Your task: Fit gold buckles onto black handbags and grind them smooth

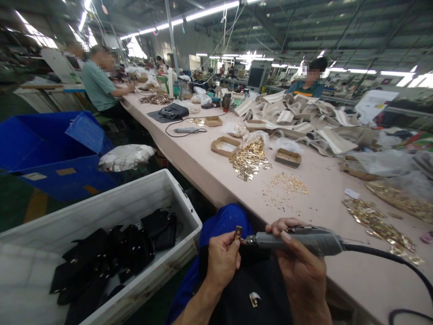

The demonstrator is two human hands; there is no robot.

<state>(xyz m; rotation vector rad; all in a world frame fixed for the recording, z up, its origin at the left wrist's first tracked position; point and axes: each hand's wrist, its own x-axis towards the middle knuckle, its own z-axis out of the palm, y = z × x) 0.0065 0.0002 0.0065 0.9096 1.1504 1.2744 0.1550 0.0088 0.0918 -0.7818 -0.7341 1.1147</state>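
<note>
Between the thumb and fingers of my left hand [221, 262] is a small gold metal clasp [238, 232], held upright at the edge of a black bag piece [250, 275] on my lap. My right hand [301, 266] is wrapped round a grey electric screwdriver [304, 240] lying level. Its tip points left and meets, or nearly meets, the clasp; the exact contact is too small to tell. Lower on the black piece sits another gold fitting [254, 299] with a whitish scrap on it. A black cable [382, 249] runs from the screwdriver's rear to the right.
Left of my lap stands a white bin [182, 203] with black bag pieces, beyond it a blue bin [50, 176]. Gold fittings [248, 158], small screws [289, 183], cardboard trays [225, 146] and a second screwdriver [186, 130] lie on the table [203, 167]. Co-workers sit farther off.
</note>
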